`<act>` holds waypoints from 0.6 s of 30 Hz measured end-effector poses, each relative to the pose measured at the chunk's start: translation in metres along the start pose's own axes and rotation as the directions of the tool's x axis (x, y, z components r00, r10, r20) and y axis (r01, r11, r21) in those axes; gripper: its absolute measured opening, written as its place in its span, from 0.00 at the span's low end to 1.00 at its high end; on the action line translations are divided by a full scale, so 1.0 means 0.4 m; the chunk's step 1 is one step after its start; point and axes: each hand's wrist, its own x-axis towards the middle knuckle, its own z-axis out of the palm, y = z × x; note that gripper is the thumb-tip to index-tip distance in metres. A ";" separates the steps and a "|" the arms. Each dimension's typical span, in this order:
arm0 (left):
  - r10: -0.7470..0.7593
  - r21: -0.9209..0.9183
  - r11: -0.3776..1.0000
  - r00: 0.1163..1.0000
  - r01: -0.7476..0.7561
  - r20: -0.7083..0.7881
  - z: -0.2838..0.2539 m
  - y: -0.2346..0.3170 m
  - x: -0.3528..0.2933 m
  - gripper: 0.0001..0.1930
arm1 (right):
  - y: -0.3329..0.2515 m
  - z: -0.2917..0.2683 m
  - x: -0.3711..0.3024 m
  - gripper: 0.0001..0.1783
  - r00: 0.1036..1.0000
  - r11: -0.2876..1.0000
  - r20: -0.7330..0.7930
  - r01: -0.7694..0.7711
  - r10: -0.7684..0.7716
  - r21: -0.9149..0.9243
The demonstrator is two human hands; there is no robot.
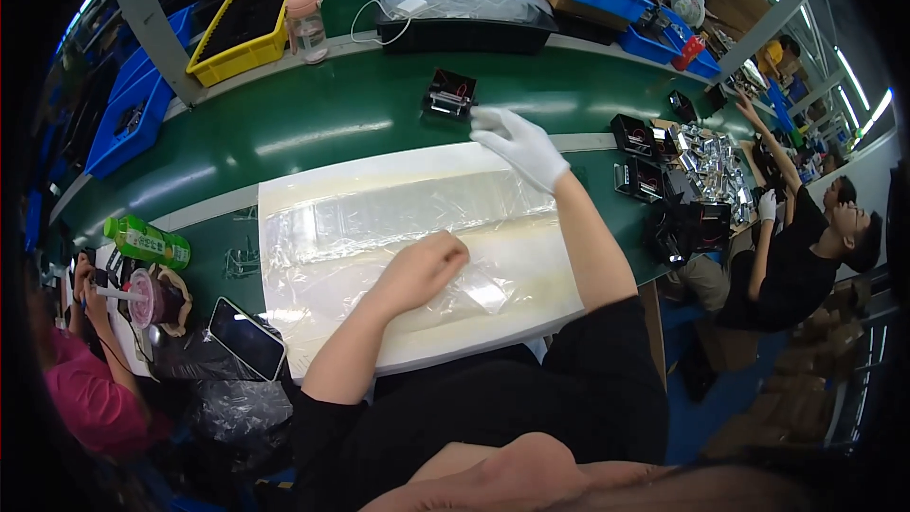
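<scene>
My right hand point(523, 146), in a white glove, reaches out over the green bench. Its fingers are stretched out, with the tips at the right edge of a small black square unit point(449, 97) that has a silvery bar and red wire; whether they touch it I cannot tell. My bare left hand point(424, 271) rests with curled fingers on clear plastic film point(379, 218). Anything inside those fingers is hidden. The film lies over a white foam board point(294, 341) in front of me.
Several black units and silvery parts point(706, 166) crowd the right side, near a seated co-worker point(791, 265). On the left are a phone point(248, 337), a green bottle point(147, 242) and a drink cup point(152, 299). A yellow crate point(242, 33) and pink-lidded bottle point(305, 24) stand behind.
</scene>
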 end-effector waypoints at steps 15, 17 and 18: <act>-0.268 -0.957 -0.245 0.960 -0.154 -0.085 -0.005 0.015 -0.001 0.08 | -0.118 0.243 -0.406 0.50 0.952 0.916 -0.260 -0.050 0.165 0.398; -0.235 -0.950 -0.230 0.959 -0.212 -0.157 0.010 0.021 0.004 0.07 | -0.123 0.262 -0.403 0.51 0.953 0.783 -0.213 -0.038 0.215 0.621; -0.219 -0.944 -0.224 0.956 -0.243 -0.195 0.013 0.023 -0.001 0.06 | -0.126 0.265 -0.404 0.51 0.955 0.779 -0.209 -0.035 0.211 0.626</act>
